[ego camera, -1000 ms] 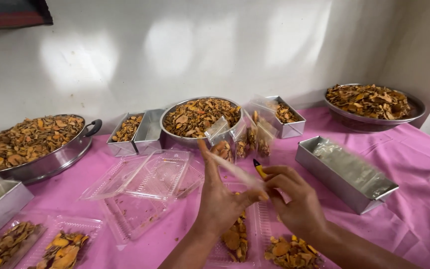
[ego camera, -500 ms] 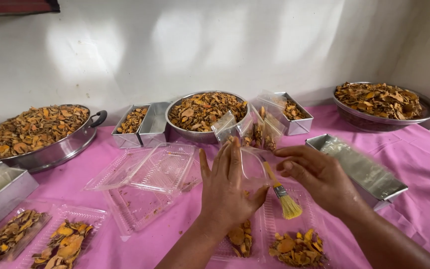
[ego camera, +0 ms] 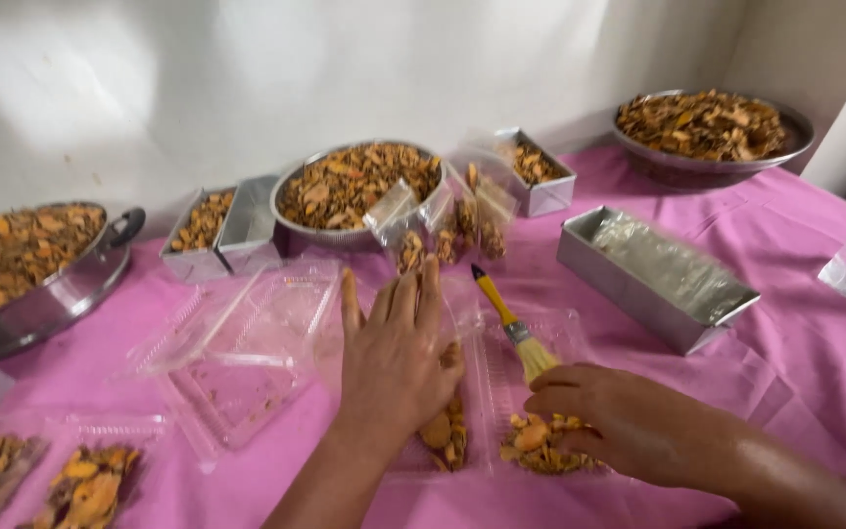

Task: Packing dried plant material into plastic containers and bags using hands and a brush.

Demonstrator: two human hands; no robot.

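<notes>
My left hand (ego camera: 396,358) lies flat, fingers spread, on the clear lid of a plastic clamshell box (ego camera: 462,333) holding orange-brown dried chips (ego camera: 443,436). My right hand (ego camera: 629,426) hovers low over the box's right half, fingers curled down over a small heap of chips (ego camera: 536,441). A yellow-handled brush (ego camera: 511,323) lies on the box, handle pointing away and bristles touching my right fingertips. Whether those fingers grip anything is hidden.
An open empty clamshell (ego camera: 237,353) lies to the left on the pink cloth (ego camera: 785,343). Filled trays (ego camera: 80,485) sit front left. Behind are small bagged chips (ego camera: 433,230), a round bowl (ego camera: 291,223), metal tins (ego camera: 222,250), a pan (ego camera: 61,299), a long foil-lined tin (ego camera: 638,294) and a far bowl (ego camera: 795,137).
The brush has gone from hanging under my right hand to lying on the box. My right hand dropped toward the chips. My left hand stayed flat on the lid.
</notes>
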